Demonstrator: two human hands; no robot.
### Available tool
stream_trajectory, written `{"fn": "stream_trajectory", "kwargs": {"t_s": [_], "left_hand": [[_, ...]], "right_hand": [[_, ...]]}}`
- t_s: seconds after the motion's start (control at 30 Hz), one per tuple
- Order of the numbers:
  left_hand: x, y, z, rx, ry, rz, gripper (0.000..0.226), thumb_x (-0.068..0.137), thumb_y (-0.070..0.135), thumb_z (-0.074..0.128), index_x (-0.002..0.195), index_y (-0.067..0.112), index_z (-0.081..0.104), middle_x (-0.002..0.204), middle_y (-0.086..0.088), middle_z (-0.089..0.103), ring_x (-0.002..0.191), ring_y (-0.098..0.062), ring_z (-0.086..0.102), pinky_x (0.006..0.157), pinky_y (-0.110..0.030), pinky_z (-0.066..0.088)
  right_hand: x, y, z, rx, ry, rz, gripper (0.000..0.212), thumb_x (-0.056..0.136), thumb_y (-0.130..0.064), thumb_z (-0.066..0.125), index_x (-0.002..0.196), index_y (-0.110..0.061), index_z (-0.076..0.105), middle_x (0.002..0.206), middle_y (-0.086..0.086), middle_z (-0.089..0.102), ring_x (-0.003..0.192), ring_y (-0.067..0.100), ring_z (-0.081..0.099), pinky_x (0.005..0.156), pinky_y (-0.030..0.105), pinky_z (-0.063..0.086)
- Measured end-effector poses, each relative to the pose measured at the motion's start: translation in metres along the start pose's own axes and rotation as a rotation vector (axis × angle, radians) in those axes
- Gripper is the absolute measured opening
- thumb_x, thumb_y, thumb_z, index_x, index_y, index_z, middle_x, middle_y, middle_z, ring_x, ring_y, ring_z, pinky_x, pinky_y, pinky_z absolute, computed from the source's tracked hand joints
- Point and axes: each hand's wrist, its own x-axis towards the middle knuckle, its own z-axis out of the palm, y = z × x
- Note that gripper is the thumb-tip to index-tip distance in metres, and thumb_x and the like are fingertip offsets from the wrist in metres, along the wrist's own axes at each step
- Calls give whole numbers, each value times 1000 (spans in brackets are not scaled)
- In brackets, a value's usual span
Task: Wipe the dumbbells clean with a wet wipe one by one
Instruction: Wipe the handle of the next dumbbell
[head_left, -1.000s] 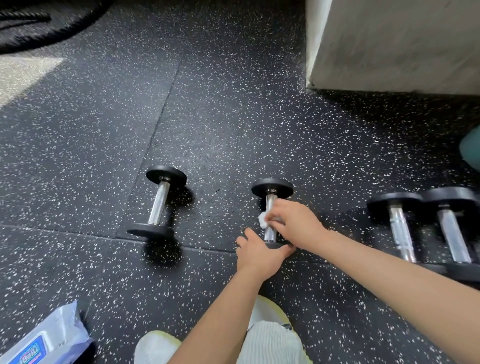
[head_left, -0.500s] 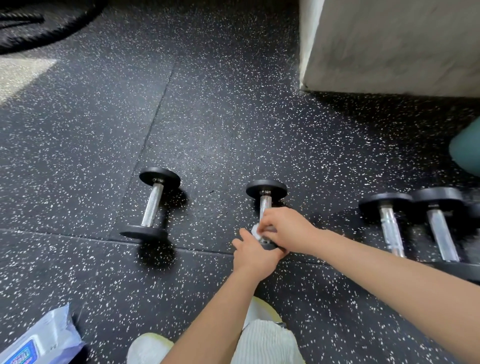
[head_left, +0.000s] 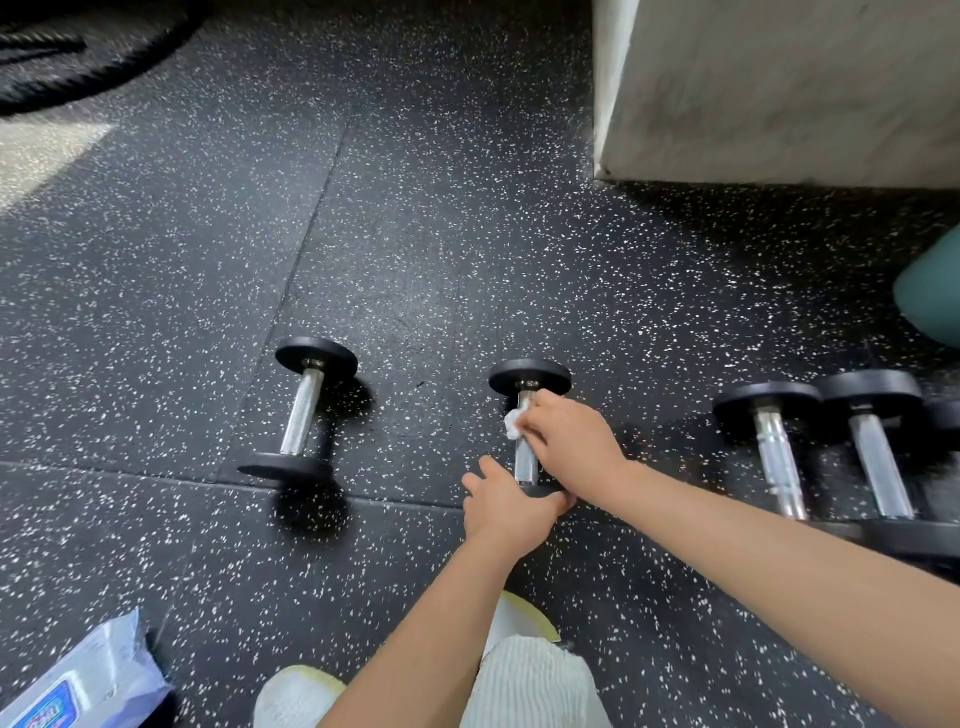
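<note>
A small dumbbell (head_left: 529, 376) with black ends and a chrome bar lies on the speckled floor at the centre. My right hand (head_left: 571, 447) pinches a crumpled white wet wipe (head_left: 513, 423) against the upper part of its bar. My left hand (head_left: 506, 506) grips the near black end, which it mostly hides. Another small dumbbell (head_left: 304, 410) lies apart to the left. Two larger dumbbells (head_left: 776, 457) (head_left: 878, 462) lie side by side on the right.
A wet wipe pack (head_left: 78, 686) lies at the bottom left. A pale concrete block (head_left: 779, 88) stands at the back right, a teal object (head_left: 930, 296) at the right edge, a thick black rope (head_left: 78, 57) at the top left. My shoes (head_left: 296, 696) and striped trouser leg (head_left: 530, 680) show below.
My right hand slid the wipe down the bar toward the near end, then back up to the bar's upper part. My left hand kept its hold on the near end.
</note>
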Motion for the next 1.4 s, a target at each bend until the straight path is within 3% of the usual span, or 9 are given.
{"fn": "stream_trajectory", "kwargs": {"t_s": [0.2, 0.33, 0.6, 0.73, 0.87, 0.93, 1.1, 1.23, 1.4], "left_hand": [[-2, 5, 6, 41, 34, -6, 118, 70, 71, 80, 152, 10, 21, 147, -14, 32, 136, -40, 44, 110, -49, 44], [-3, 7, 6, 55, 46, -23, 117, 71, 70, 80, 152, 10, 22, 147, -14, 33, 136, -39, 45, 111, -49, 44], [-4, 12, 9, 73, 66, -28, 109, 75, 63, 80, 151, 9, 23, 145, -16, 34, 134, -39, 45, 111, -49, 43], [-7, 11, 5, 136, 118, -10, 110, 73, 66, 82, 149, 11, 26, 146, -14, 34, 135, -38, 44, 112, -47, 42], [-5, -6, -4, 212, 130, 86, 125, 64, 78, 81, 153, 11, 24, 145, -11, 35, 137, -34, 42, 108, -44, 45], [-4, -13, -4, 258, 123, 142, 128, 64, 80, 80, 155, 11, 23, 146, -9, 34, 139, -32, 38, 109, -42, 44], [-5, -12, 8, 284, 145, 238, 95, 71, 72, 81, 134, 15, 40, 134, -7, 44, 127, -29, 42, 103, -43, 45], [-5, -14, 13, 371, 193, 324, 70, 80, 66, 77, 116, 16, 44, 124, -4, 49, 117, -28, 49, 97, -42, 47], [0, -23, 13, 389, 235, 414, 60, 84, 67, 72, 111, 19, 46, 117, 1, 52, 110, -24, 54, 88, -37, 47]], "right_hand": [[8, 13, -3, -45, 51, -28, 9, 94, -19, 62, 93, -17, 71, 90, 1, 56, 72, 27, 60, 54, 37, 48], [23, 11, 1, -93, 104, 38, 16, 81, -3, 74, 92, -14, 70, 82, 4, 54, 65, 27, 55, 45, 30, 31], [-2, 7, 14, -224, 84, -3, 27, 67, -6, 85, 85, -14, 67, 83, -1, 55, 64, 18, 53, 42, 27, 29], [19, 12, 5, -238, 101, 86, 28, 70, -5, 84, 91, -17, 70, 85, -1, 54, 66, 19, 55, 43, 28, 29], [10, 8, 11, -205, 137, 90, 41, 64, -3, 86, 100, -14, 69, 89, 1, 56, 71, 20, 57, 43, 26, 28], [0, 10, 16, -207, 118, 63, 35, 66, -5, 85, 95, -15, 67, 89, -1, 54, 71, 18, 54, 42, 27, 29], [-3, 30, 6, -159, 37, 2, 6, 94, -23, 64, 98, -21, 69, 98, -6, 54, 79, 16, 58, 56, 31, 49], [2, 35, -3, -51, 120, 74, 15, 98, -25, 58, 103, -23, 72, 98, -6, 56, 81, 18, 60, 61, 30, 48], [-21, 22, 1, 63, 44, 9, 15, 97, -26, 60, 102, -23, 74, 98, -6, 59, 83, 19, 62, 64, 33, 48]]}}
